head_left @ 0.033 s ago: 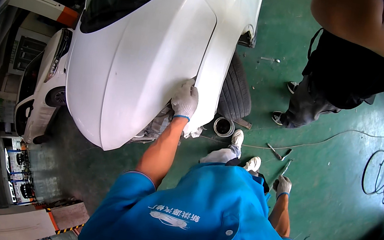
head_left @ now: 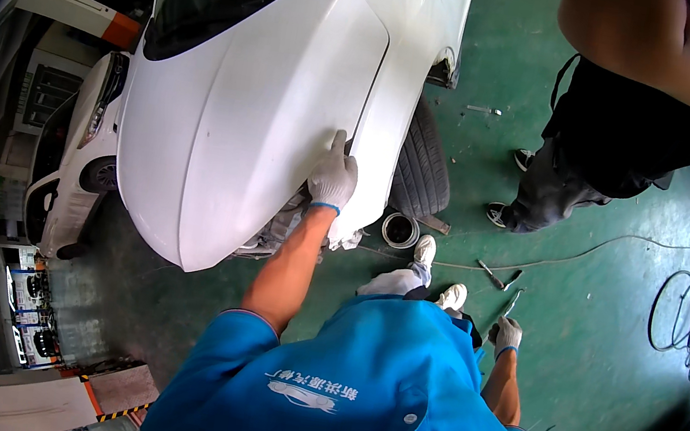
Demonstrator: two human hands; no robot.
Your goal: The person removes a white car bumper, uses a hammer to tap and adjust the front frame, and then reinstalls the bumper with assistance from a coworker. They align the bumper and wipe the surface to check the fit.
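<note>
My gloved left hand (head_left: pixel 333 174) rests on the white car's hood (head_left: pixel 247 94) beside the seam with the front fender (head_left: pixel 380 132), index finger stretched along the panel and touching it. Below it, crumpled-looking parts (head_left: pixel 281 228) show under the hood's front edge, their detail unclear. My gloved right hand (head_left: pixel 508 334), low at the right, is closed on a slim metal tool (head_left: pixel 512 301). A tire (head_left: pixel 420 160) sticks out beside the fender, with a round container (head_left: pixel 400 230) of dark contents near it.
Another person (head_left: pixel 609 121) in dark clothing stands at the right. Hand tools (head_left: pixel 496 278) and a metal piece (head_left: pixel 484 110) lie on the green floor, crossed by hoses (head_left: pixel 589 252) leading to a coiled pile (head_left: pixel 679 310). A second white car (head_left: pixel 71 166) stands at the left.
My left hand's index finger has straightened and reached slightly up along the seam, from a more curled position. The other person has shifted very slightly.
</note>
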